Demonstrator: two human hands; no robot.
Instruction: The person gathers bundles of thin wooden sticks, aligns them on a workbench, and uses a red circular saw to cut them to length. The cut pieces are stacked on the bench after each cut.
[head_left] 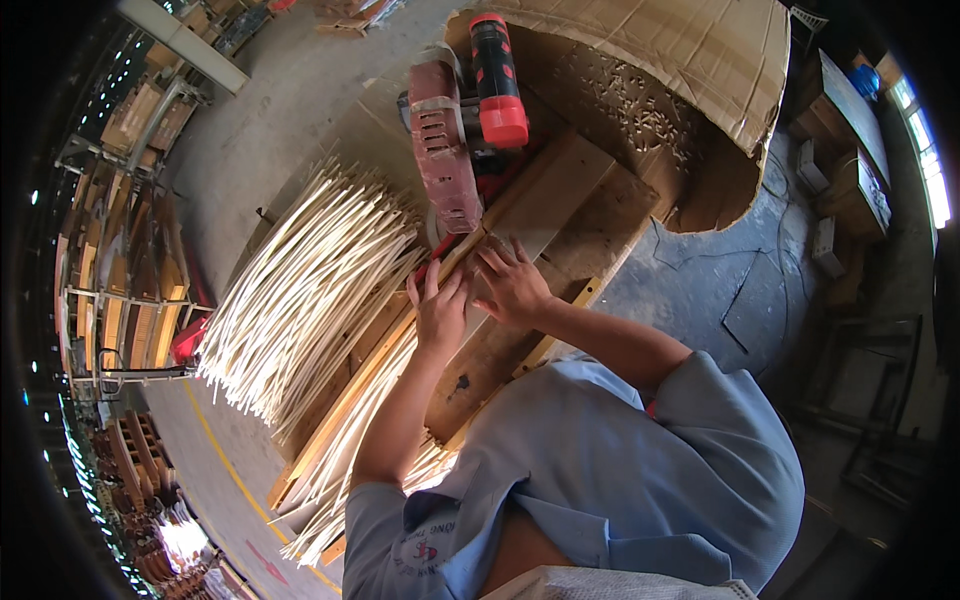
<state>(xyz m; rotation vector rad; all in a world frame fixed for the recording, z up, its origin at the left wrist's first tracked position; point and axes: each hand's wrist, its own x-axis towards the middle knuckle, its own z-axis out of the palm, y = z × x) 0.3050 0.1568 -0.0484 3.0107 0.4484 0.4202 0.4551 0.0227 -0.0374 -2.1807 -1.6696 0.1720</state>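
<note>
Over on the far left there are wooden racks (120, 260) stacked with flat boards, and a yellow line (225, 455) painted on the concrete floor (270, 110) curves past them. Next comes a big fan of pale thin sticks (300, 290), lying loose across the workbench (560, 210), their ends sticking out over its left edge.

The left hand (438, 305) lies flat, fingers together, pressing down on a few of those sticks right beside a long wooden strip (370, 385) that runs diagonally along the bench. Not gripping anything, just holding the sticks down. The right hand (512, 285) sits just beside it, fingers spread and laid flat on the board, close to the base of the saw. Also open, palm down, nothing clenched in it.

Right above both hands sits a red power saw (460, 130) with a red and black handle and a strip of pale tape around its guard. Behind it, up top and to the right, a big sheet of brown cardboard (690, 60) curls over like a hood, with pale offcuts scattered under it. The person wears a light blue shirt (620, 470) with a small red mark on the chest. Dark cupboards (850, 150) stand at far right.
</note>
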